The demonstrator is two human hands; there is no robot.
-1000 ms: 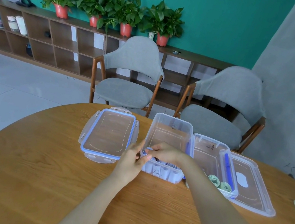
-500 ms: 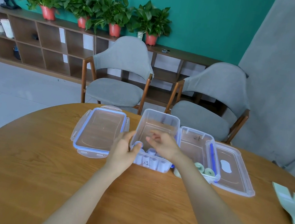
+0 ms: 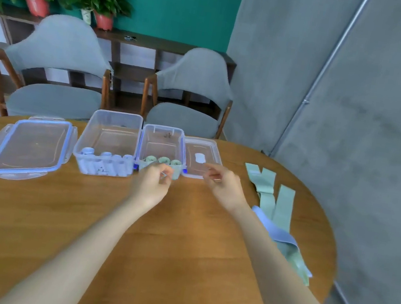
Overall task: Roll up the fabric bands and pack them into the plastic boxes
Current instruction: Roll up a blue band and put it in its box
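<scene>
A large clear plastic box [image 3: 113, 124] holds several rolled pale blue bands [image 3: 105, 161] along its near wall. Right beside it, a smaller clear box [image 3: 162, 137] holds three rolled green bands [image 3: 163, 160]. Flat green bands [image 3: 268, 189] and a pale blue band [image 3: 279, 235] lie unrolled at the table's right. My left hand [image 3: 153, 183] hovers just in front of the smaller box, fingers loosely curled, holding nothing. With nothing in its loosely curled fingers, my right hand [image 3: 223, 184] hovers over the near corner of the small lid [image 3: 200, 155].
The large lid [image 3: 30, 147] with a blue seal lies flat left of the boxes. Two grey chairs [image 3: 191, 89] stand behind the round wooden table [image 3: 78, 211]. A grey wall [image 3: 357, 125] stands close on the right, and potted plants sit on a shelf at the back.
The view has swung to the right, bringing the unrolled bands into sight. Both hands have left the large box and moved right, to the front of the smaller box and its lid.
</scene>
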